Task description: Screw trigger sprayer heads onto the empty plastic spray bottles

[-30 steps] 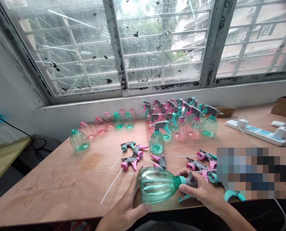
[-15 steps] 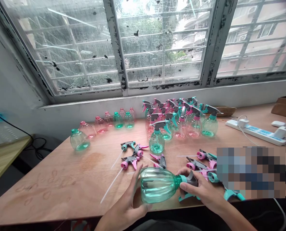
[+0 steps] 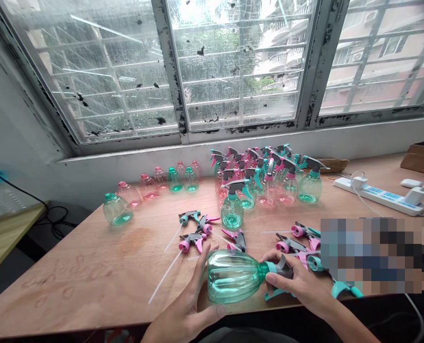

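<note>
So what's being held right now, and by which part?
A green bottle, on its side: the left hand cradles its base end, the right hand grips the collar of its spray head.

We log one head-worn view: it looks from above the near edge of the tabletop (image 3: 126,276), forward and down toward the windows (image 3: 238,71), with the left hand (image 3: 192,297) and right hand (image 3: 297,281) close by, low in frame.

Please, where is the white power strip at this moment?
In the head view, the white power strip lies on the right side of the table, in front of the open brown box.
</note>
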`<act>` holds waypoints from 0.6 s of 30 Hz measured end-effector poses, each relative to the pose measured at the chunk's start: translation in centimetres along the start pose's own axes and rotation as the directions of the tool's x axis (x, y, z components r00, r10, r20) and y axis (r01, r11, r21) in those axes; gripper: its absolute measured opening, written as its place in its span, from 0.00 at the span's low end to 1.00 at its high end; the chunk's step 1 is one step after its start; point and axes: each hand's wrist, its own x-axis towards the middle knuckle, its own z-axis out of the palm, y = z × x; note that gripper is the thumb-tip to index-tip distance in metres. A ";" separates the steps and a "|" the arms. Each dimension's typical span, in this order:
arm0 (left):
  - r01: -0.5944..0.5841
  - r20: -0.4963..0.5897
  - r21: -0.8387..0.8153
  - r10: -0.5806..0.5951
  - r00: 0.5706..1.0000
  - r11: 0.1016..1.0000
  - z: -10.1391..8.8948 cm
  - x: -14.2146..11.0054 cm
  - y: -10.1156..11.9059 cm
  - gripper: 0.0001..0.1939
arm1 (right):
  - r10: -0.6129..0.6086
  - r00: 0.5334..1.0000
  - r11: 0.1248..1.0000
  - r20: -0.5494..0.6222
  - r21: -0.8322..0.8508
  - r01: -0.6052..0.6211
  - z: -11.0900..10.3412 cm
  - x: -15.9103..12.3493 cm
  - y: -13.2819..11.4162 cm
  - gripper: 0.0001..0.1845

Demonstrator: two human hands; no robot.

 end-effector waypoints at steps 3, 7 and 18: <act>0.042 0.016 0.037 -0.042 0.999 0.998 -0.2 -0.1 0.0 0.52 | 0.013 1.000 1.000 0.006 -0.009 -0.013 -0.1 0.0 0.1 0.22; 0.047 0.003 0.094 -0.047 0.999 0.994 -0.2 -0.1 -0.1 0.53 | 0.015 1.000 0.999 0.027 -0.031 -0.014 -0.2 0.1 0.2 0.22; -0.022 -0.014 -0.010 0.021 1.000 1.000 0.2 0.1 -0.6 0.47 | 0.006 1.000 1.000 -0.009 0.006 -0.006 0.5 0.0 -0.8 0.22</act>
